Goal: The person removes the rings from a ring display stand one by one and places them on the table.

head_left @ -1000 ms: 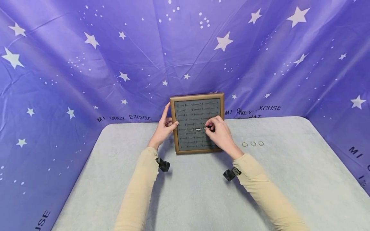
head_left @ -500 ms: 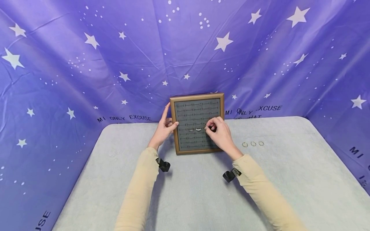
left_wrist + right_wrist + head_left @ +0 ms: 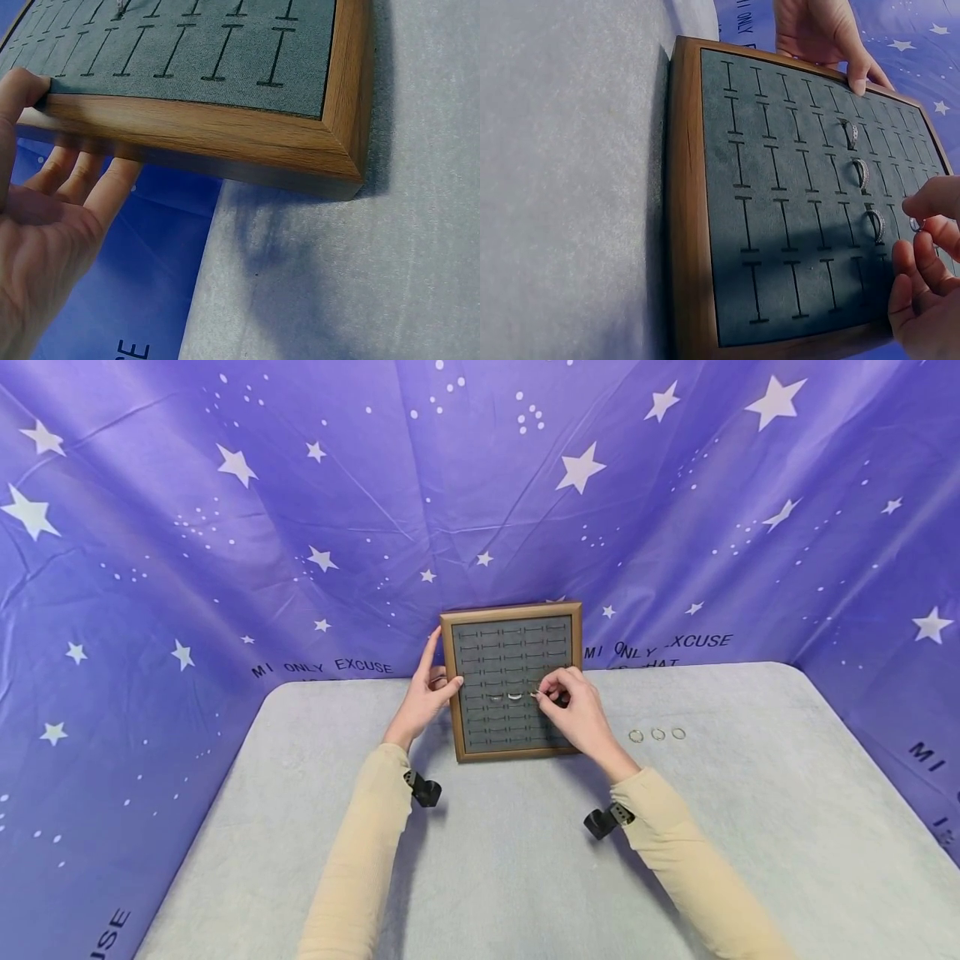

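A wooden-framed ring display tray (image 3: 480,727) with a grey slotted insert stands leaning back at the far side of the table. My left hand (image 3: 422,706) grips its left side, thumb on the front of the frame and fingers (image 3: 112,187) behind. Three silver rings sit in neighbouring slots of one row; the middle ring (image 3: 514,696) is plainest in the head view. My right hand (image 3: 577,710) is in front of the tray's right half. Its thumb and fingertips pinch a small silver ring (image 3: 917,223), close to the nearest seated ring (image 3: 877,226).
Three more rings (image 3: 657,734) lie in a row on the grey table (image 3: 495,860), right of the tray. A purple star-patterned cloth (image 3: 375,510) hangs behind and at both sides. A black wrist camera (image 3: 600,821) sits on my right sleeve, another (image 3: 426,790) on the left.
My right hand has drawn slightly to the right, so the third seated ring shows beside its fingertips. The left hand and tray have stayed in place.
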A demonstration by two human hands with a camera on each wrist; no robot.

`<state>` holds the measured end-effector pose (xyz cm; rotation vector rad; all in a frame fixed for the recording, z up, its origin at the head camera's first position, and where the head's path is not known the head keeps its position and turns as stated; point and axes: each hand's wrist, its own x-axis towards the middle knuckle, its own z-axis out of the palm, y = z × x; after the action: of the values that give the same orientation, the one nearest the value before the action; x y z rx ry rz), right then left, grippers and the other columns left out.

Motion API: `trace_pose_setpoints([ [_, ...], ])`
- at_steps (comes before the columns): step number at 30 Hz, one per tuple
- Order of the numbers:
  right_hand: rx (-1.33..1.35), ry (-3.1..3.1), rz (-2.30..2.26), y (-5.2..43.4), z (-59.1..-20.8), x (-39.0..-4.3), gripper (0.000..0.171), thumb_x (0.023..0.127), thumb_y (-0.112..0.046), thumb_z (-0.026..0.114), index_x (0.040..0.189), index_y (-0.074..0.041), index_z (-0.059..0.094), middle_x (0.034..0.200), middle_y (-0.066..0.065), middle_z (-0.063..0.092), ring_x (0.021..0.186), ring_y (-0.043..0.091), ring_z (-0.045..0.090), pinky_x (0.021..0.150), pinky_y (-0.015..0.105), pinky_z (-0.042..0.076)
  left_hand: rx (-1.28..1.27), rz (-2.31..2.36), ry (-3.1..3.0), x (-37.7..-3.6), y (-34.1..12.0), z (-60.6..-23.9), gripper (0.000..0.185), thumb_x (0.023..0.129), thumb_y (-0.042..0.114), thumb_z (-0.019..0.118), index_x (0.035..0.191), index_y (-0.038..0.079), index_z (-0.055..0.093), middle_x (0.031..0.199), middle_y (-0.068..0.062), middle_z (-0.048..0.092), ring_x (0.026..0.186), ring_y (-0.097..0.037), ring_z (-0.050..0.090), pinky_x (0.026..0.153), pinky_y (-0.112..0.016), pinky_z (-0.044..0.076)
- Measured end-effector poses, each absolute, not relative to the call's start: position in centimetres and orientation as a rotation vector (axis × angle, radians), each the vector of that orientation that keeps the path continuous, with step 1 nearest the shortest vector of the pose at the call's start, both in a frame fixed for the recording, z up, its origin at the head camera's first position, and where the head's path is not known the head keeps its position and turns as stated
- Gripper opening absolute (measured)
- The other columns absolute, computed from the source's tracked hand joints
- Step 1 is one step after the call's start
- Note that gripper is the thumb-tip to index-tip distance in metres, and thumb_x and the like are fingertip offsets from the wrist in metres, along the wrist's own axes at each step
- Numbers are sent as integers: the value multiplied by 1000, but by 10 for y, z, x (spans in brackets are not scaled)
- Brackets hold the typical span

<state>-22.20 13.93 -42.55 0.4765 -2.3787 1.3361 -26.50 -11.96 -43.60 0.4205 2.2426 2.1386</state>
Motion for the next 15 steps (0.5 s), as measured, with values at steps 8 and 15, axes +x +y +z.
trace_pose_setpoints([
  [8,465,-2365,1348,149,-427,-216,11,82,1,69,84,-6,62,83,8,56,76,21,53,68,31,42,404,2116,2278,-264,-120,-435,87,93,5,63,148,56,19,102,-14,54,75,-15,53,56,-25,45],
  [15,448,-2376,1380,159,-432,-209,6,83,2,68,85,-1,63,85,10,57,76,22,53,70,29,45,415,2113,2270,-264,-120,-436,87,94,5,63,148,55,18,99,-14,55,72,-14,51,56,-26,44],
])
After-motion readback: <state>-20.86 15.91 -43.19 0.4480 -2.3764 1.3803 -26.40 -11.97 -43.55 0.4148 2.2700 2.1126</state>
